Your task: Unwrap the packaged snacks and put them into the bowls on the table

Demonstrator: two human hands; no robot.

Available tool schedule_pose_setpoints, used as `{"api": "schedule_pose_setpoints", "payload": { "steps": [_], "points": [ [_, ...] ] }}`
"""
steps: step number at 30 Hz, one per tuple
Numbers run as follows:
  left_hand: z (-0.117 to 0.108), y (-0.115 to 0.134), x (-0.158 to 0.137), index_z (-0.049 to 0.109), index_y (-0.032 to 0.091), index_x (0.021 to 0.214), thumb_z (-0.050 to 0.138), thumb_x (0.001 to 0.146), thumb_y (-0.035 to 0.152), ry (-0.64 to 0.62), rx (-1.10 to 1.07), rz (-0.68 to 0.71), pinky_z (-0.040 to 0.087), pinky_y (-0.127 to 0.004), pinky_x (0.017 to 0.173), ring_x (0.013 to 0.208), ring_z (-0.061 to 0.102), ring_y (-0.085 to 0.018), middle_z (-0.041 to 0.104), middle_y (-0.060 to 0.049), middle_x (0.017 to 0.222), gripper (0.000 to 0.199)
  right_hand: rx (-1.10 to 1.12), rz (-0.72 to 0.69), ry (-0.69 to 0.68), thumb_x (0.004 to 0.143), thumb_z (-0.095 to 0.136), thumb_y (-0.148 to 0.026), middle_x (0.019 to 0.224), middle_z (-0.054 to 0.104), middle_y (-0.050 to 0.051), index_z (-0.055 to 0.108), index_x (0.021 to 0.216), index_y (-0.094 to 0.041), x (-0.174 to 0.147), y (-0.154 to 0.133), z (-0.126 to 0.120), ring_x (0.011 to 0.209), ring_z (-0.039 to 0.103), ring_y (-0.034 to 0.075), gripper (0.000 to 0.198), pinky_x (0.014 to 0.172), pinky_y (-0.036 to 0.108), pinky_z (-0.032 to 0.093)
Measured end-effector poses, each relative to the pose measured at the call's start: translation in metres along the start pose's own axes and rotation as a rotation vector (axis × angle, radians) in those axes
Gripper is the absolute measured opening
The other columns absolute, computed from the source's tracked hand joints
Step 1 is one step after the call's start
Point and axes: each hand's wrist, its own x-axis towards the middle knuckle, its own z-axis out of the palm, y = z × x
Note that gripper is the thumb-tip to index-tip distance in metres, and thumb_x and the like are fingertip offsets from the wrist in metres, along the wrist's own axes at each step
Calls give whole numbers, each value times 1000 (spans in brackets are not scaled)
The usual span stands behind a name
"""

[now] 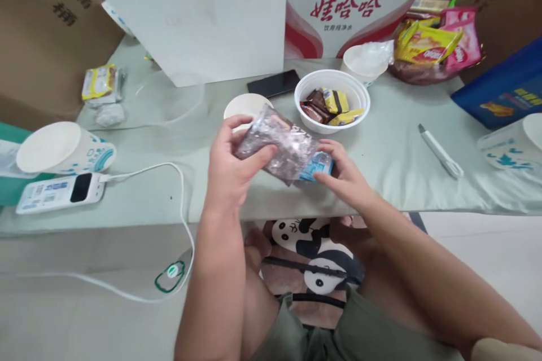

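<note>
My left hand (228, 166) is closed on a crinkled clear plastic bag (279, 146), thumb on top and fingers behind. Silvery print shows on the bag, which is tilted above the front of the table. At its right end, my right hand (345, 175) pinches a small blue packet (315, 166) between thumb and fingers. The bag's edge overlaps this packet; whether the packet is inside it I cannot tell. Just behind the bag stands a white paper cup (245, 104), partly hidden. Beyond my right hand a white bowl (302, 93) holds several brown and yellow wrapped snacks (336, 101).
A black phone (273, 84) lies before white cartons (228, 17). At left are a paper cup (48, 146) and a power bank (59, 194) with a white cable (182, 192). At right are a white pen-like object (440, 149), another cup (508, 146) and snack packets (436, 45).
</note>
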Motion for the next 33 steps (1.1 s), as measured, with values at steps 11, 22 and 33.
{"api": "schedule_pose_setpoints", "payload": {
  "steps": [11, 22, 33],
  "points": [
    [39, -17, -3, 57, 30, 108, 87, 72, 42, -218, -79, -89, 50, -22, 57, 62, 57, -11, 63, 4, 78, 49, -138, -159, 264, 92, 54, -21, 105, 66, 7, 62, 113, -25, -2, -19, -36, 96, 66, 23, 23, 84, 41, 56],
    [70, -38, -12, 69, 24, 107, 83, 67, 26, -371, 168, -33, 51, -23, 65, 76, 60, -14, 66, -1, 95, 43, -686, 155, 530, 84, 58, -28, 117, 65, 15, 63, 119, -20, -36, 47, -144, 114, 61, 33, 35, 99, 52, 49],
    [68, -34, -15, 65, 22, 111, 82, 63, 24, -312, 182, -46, 57, -26, 72, 80, 65, -14, 69, -2, 98, 51, -793, 633, 389, 86, 53, -26, 109, 64, 18, 67, 113, -16, -37, 56, -180, 99, 64, 34, 32, 87, 49, 49]
  ]
}}
